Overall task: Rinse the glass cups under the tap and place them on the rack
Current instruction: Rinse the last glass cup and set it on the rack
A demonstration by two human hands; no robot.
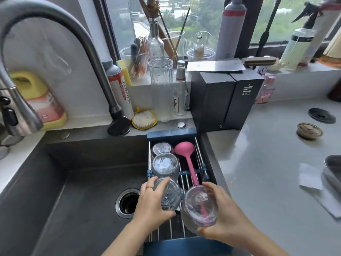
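A blue-framed wire rack (200,156) spans the right side of the sink. Two glass cups stand upside down in its left row: one at the back (162,148), one in the middle (165,166). My left hand (151,204) grips a third upside-down glass cup (170,194) at the front of that row. My right hand (224,217) holds another upside-down glass cup (200,207) just above the rack's right side, over the handle of a pink ladle (186,156).
The curved tap (60,32) arches over the steel sink (83,182), whose drain (128,202) lies left of my left hand. A ribbed glass (160,72), bottles and a knife block (225,97) line the windowsill. The grey counter (267,163) extends right.
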